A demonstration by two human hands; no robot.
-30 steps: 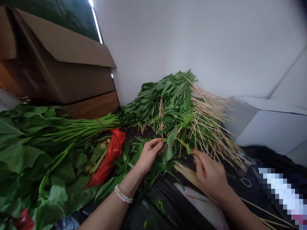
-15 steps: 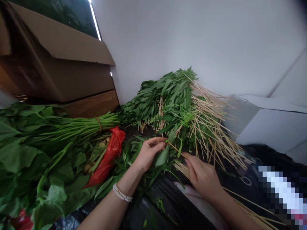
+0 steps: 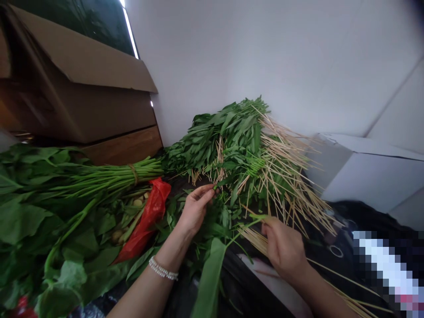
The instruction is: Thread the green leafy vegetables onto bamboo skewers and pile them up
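Note:
My left hand [image 3: 194, 211], with a beaded bracelet [image 3: 163, 269] at its wrist, pinches a short green leaf stem [image 3: 215, 187] between thumb and fingertips. To its right, my right hand [image 3: 285, 244] is closed on a thin wooden skewer [image 3: 245, 207] with a green stem [image 3: 256, 216] at the fingertips. From that stem a long green leaf [image 3: 212, 274] hangs toward me. Loose leafy greens [image 3: 225, 216] lie beneath and between both hands. Behind them is a pile of leafy stems [image 3: 228, 126] with many wooden skewers [image 3: 291, 172] sticking out to the right.
At the left lies a tied bundle of greens [image 3: 145, 170], beside a red plastic bag [image 3: 155, 205]. A cardboard box [image 3: 109, 108] stands at the back left, a white box [image 3: 374, 176] at the right. More skewers [image 3: 255, 240] lie near my right hand. Black plastic [image 3: 245, 274] spreads in front.
My hands have drawn apart: the left went left and slightly up, the right slightly right. The leaf between them has swung down toward me and now hangs from the right hand's stem.

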